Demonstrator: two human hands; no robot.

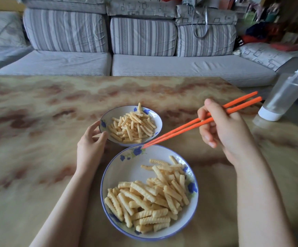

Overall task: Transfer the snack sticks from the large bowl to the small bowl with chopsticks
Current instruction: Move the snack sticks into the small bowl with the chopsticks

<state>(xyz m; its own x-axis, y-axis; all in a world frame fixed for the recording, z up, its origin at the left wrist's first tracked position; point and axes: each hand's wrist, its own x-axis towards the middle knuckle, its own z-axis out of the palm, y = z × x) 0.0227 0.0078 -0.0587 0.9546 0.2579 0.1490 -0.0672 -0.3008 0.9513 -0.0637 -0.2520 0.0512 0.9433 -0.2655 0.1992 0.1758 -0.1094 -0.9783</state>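
Braces the small bowl [107,122] at far left with the left hand [91,139], thumb and fingers curled against its near-left rim, on a marbled table [37,122]. Inside, a heap of pale, ridged sticks already across.

Just nearer, rim almost touching rim, the large bowl [126,172] — far-left half bare, the remaining snack sticks [150,202] piled toward its near and right side, crossed every which way, many on a diagonal.

Poised over the large bowl's far rim, the tips of the orange chopsticks [198,121], nearly together and carrying nothing. Shafts slanting up and right into the right hand [225,132], fingers wrapped round them about mid-length.

Deciding relation for the coming pick, by judgement: the pile below the tips and back toward the person. Calls for a draw-back and a dip, tips parted across a stick's narrow width rather than along its length. Right hand the nearer and the working one; left only a brace.

Light, brittle-looking pieces — likely to slip or snap under a hard pinch.

At far right, a clear bottle [283,97].
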